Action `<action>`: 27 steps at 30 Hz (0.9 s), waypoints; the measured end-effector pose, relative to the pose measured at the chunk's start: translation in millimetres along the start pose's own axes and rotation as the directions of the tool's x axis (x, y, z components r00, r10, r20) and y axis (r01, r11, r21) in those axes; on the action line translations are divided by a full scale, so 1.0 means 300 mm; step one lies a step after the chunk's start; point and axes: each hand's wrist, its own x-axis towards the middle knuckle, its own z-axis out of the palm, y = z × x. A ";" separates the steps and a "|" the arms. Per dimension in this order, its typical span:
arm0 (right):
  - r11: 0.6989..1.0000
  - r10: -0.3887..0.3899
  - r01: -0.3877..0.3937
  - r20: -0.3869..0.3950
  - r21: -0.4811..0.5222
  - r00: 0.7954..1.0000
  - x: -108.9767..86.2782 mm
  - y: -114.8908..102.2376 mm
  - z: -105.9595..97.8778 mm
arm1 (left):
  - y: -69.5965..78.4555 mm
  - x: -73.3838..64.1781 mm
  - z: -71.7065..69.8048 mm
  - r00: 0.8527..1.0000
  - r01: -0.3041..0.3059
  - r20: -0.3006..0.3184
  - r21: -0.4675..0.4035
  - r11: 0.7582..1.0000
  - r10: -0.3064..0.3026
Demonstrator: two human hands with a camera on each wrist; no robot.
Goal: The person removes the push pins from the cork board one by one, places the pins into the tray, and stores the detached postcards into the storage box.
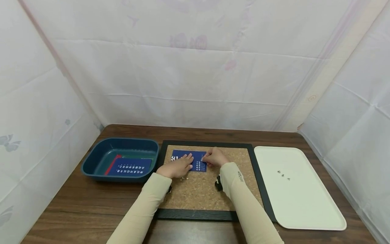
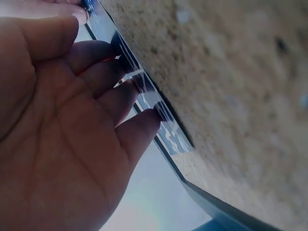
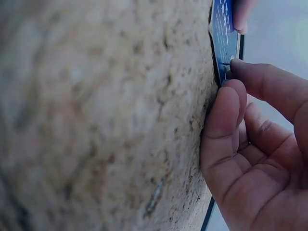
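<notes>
A blue card [image 1: 198, 166] with white lettering lies on the upper part of a black-framed cork board [image 1: 210, 195]. My left hand [image 1: 177, 166] rests on the card with its fingers spread and fairly straight; in the left wrist view the fingertips press along the card [image 2: 174, 138]. At the card's right end, my right hand [image 1: 215, 157] pinches a small thumbtack [image 3: 232, 60] between thumb and finger. Its thin point shows against the card in the right wrist view. Whether the point has entered the card cannot be told.
Left of the board stands a dark blue basin [image 1: 91, 159] holding blue cards [image 1: 131, 166] and something red and green beneath. A white tray [image 1: 307, 203] lies to the right with a few small tacks [image 1: 282, 175] on it. White sheeting [image 1: 195, 84] hangs behind the wooden table.
</notes>
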 end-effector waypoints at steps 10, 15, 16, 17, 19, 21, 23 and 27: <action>0.999 0.023 -0.023 0.010 -0.040 1.000 -0.007 -0.014 0.004 | 0.000 -0.001 -0.004 1.000 0.000 0.020 0.004 1.000 0.000; 0.997 0.020 -0.019 0.012 -0.070 1.000 -0.007 -0.018 0.009 | 0.004 -0.009 -0.008 1.000 0.005 0.027 -0.001 1.000 -0.005; 0.997 0.018 -0.017 0.013 -0.077 1.000 -0.007 -0.017 0.009 | 0.005 -0.010 -0.009 1.000 0.005 0.026 -0.002 1.000 -0.005; 0.997 0.017 -0.016 0.015 -0.082 1.000 -0.006 -0.017 0.010 | 0.005 -0.012 -0.010 1.000 0.003 0.027 0.000 1.000 -0.003; 0.996 0.016 -0.015 0.018 -0.086 1.000 -0.005 -0.015 0.010 | 0.006 -0.013 -0.010 1.000 0.002 0.028 -0.002 1.000 -0.001; 0.996 0.014 -0.013 0.019 -0.088 1.000 -0.001 -0.013 0.011 | 0.006 -0.014 -0.010 1.000 -0.003 0.027 -0.003 1.000 0.003; 0.996 0.019 -0.017 0.020 -0.086 1.000 0.001 -0.012 0.011 | 0.007 -0.013 -0.010 1.000 -0.002 0.028 -0.004 1.000 0.002; 0.996 0.025 -0.023 0.019 -0.080 1.000 0.005 -0.009 0.011 | 0.007 -0.012 -0.012 1.000 -0.003 0.029 -0.001 1.000 0.003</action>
